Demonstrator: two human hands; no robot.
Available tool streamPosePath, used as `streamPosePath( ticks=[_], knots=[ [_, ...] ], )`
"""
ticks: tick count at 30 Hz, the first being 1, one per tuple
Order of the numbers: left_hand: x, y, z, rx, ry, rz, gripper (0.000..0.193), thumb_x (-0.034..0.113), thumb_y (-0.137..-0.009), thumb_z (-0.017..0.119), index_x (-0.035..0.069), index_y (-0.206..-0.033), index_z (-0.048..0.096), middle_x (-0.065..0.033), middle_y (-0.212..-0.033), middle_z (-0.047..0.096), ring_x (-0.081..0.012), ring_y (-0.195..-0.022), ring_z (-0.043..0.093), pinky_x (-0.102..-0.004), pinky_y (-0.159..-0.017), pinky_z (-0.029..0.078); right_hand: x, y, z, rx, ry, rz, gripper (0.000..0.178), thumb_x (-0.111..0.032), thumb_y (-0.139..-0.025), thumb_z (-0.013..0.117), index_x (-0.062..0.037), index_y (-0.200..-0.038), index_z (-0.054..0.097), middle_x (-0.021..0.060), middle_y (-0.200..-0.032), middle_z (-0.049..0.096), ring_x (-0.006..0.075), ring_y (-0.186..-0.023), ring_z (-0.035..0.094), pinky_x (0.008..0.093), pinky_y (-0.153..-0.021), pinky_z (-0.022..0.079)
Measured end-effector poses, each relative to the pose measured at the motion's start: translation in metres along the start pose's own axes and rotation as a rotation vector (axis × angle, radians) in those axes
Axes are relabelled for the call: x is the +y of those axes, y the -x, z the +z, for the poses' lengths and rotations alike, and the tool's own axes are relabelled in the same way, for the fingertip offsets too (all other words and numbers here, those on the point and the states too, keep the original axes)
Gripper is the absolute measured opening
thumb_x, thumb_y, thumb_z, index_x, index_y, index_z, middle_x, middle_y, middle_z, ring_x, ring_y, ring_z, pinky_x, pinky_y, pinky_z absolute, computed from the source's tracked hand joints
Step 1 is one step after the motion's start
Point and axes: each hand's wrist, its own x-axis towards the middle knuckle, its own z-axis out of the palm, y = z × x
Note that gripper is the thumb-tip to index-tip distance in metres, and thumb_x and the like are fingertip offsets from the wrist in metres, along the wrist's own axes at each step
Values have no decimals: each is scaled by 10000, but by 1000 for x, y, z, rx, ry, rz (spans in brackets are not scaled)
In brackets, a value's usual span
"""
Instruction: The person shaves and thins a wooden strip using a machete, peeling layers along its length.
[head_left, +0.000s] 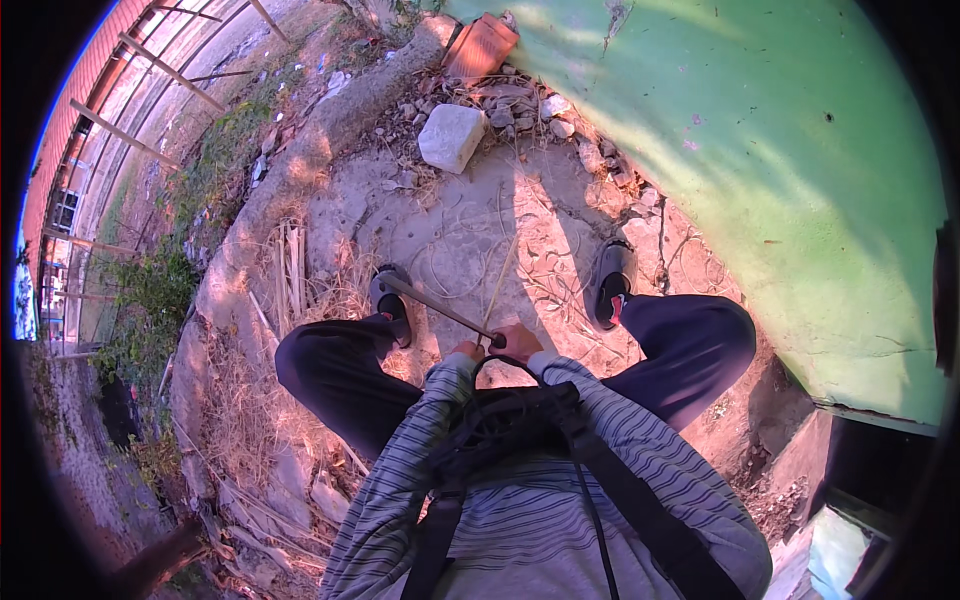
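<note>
Between my knees, my right hand (pixel 517 342) is closed round the dark handle of a long knife (pixel 440 307). Its narrow blade points up and left, its tip by my left shoe (pixel 391 300). Close beside it, my left hand (pixel 467 350) is closed on a thin pale strip (pixel 500 277), perhaps split cane or bamboo, which runs upward past the blade near the handle. Whether blade and strip touch I cannot tell. My sleeves and a black chest strap (pixel 500 415) hide part of both hands.
Thin curled shavings (pixel 455 270) litter the ground between my feet. Farther out lie a white block (pixel 452 138), rubble and an orange brick-like piece (pixel 481 46). A green wall (pixel 800 170) rises on the right. Split sticks (pixel 290 265) and dry straw lie on the left.
</note>
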Motion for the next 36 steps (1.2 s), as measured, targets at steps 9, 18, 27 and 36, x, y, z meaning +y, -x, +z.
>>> streamPosePath(
  ticks=[9, 18, 27, 36],
  knots=[
    [-11, -14, 12, -5, 117, -8, 518, 429, -937, 522, -22, -1098, 721, -318, -1117, 674, -462, -1088, 658, -501, -969, 527, 10, -6, 12, 103, -42, -2, 327, -337, -775, 687, -26, -872, 716, 215, -752, 673, 386, -720, 682, 465, -681, 514],
    [-11, -19, 20, -26, 207, -57, 541, 433, -914, 524, -39, -1096, 714, -317, -1109, 679, -462, -1084, 662, -490, -956, 525, 6, -9, 5, 54, 14, 197, 308, -355, -793, 648, -116, -956, 755, 192, -917, 734, 412, -881, 703, 482, -831, 556],
    [-60, -83, 55, -105, 264, -28, 569, 465, -894, 535, -48, -1055, 720, -297, -1001, 705, -437, -1027, 687, -471, -931, 521, -8, -6, 3, 41, 72, 181, 310, -352, -812, 625, -124, -974, 758, 202, -942, 734, 409, -916, 705, 487, -856, 558],
    [-28, -49, 39, -156, 403, -83, 548, 470, -917, 545, -42, -941, 738, -199, -778, 714, -341, -692, 716, -446, -682, 563, 18, -7, 2, 97, 117, 168, 297, -366, -831, 620, -159, -1002, 746, 204, -928, 727, 432, -889, 700, 500, -822, 564]
  ],
)
